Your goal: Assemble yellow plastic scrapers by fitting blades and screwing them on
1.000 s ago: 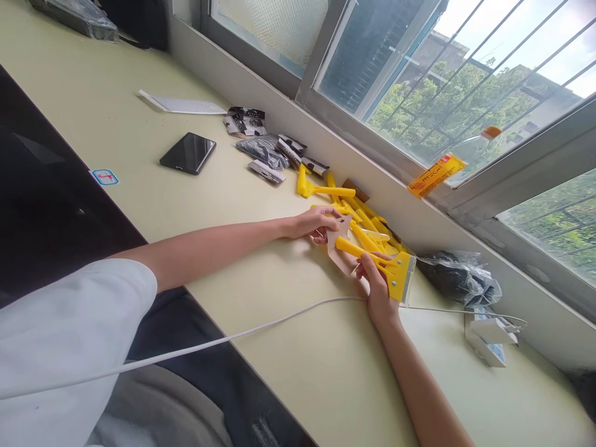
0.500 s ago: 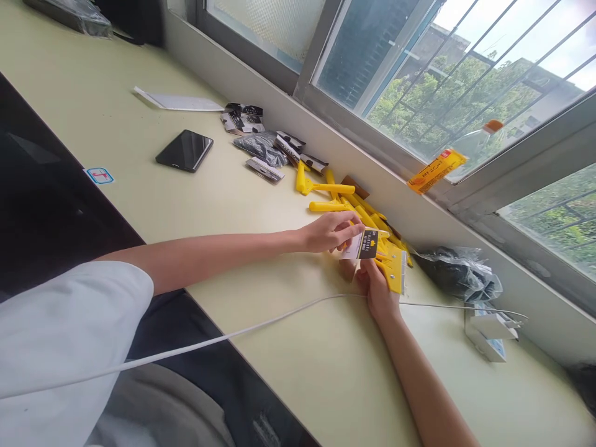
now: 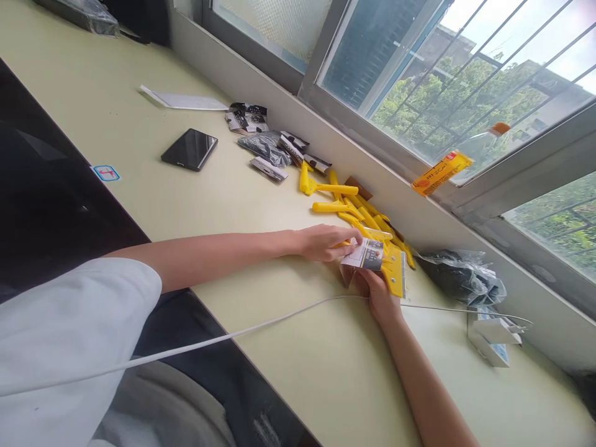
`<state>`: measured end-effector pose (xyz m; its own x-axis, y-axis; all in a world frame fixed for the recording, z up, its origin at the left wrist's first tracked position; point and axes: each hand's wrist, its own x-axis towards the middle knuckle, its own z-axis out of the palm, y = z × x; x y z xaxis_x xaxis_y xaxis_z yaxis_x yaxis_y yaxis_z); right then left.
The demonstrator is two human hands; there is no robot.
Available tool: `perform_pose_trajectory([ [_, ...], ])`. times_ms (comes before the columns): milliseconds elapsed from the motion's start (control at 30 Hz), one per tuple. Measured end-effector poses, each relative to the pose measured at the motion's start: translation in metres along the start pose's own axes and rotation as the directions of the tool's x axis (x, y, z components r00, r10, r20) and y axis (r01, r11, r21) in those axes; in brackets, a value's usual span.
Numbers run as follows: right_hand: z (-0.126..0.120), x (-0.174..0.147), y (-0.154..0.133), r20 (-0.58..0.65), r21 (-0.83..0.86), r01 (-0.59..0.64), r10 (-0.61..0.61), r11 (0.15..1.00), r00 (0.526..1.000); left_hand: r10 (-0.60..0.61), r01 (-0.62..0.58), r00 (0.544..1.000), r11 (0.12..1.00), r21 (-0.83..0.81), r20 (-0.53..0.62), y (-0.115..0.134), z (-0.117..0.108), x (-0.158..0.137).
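My right hand (image 3: 382,301) is closed from below around a yellow scraper (image 3: 395,274) with a wide head and a metal blade edge facing right. A black-and-white packaging card (image 3: 367,254) lies over the scraper's handle, and part of it hangs down below. My left hand (image 3: 330,242) pinches the left end of this card, with the handle's end apparently under its fingers. Just beyond both hands, a pile of yellow scrapers (image 3: 365,214) lies on the table against the wall.
Crumpled printed cards (image 3: 246,118) and a bagged black item (image 3: 265,148) lie by the wall. A phone (image 3: 190,149) rests on the table (image 3: 288,323). A white cable (image 3: 261,326) crosses in front. Another bag (image 3: 465,276), a charger (image 3: 496,329) and a bottle (image 3: 442,174) are right.
My left hand has come down slightly, its fingers closing more on the card. The card has tilted and shifted a little toward me and right over the scraper handle.
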<state>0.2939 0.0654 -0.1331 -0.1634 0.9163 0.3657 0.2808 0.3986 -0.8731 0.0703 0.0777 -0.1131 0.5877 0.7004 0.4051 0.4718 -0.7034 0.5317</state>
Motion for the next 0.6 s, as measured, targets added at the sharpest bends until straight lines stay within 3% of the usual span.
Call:
perform_pose_trajectory([
  [133,-0.003,-0.001,0.005,-0.018,-0.102,0.087,-0.089,0.991,0.996,-0.025,0.029,0.999,0.996,0.08,-0.045,-0.004,-0.003,0.0],
  [267,-0.003,0.002,0.007,-0.144,0.167,-0.086,0.111,0.982,0.983,-0.03,0.06,0.989,0.977,0.206,-0.144,-0.022,-0.014,0.001],
  [367,-0.001,0.004,0.003,-0.145,0.343,-0.201,0.264,0.918,0.954,-0.072,0.117,0.983,0.954,0.274,-0.169,-0.031,-0.018,0.001],
  [433,0.001,0.003,-0.001,-0.095,0.297,-0.206,0.243,0.932,0.965,-0.068,0.112,0.985,0.951,0.289,-0.156,-0.03,-0.018,0.001],
  [600,0.001,-0.004,-0.005,-0.033,0.032,-0.085,0.086,0.996,0.996,-0.004,0.034,0.994,0.959,0.28,-0.108,-0.013,-0.008,0.001],
])
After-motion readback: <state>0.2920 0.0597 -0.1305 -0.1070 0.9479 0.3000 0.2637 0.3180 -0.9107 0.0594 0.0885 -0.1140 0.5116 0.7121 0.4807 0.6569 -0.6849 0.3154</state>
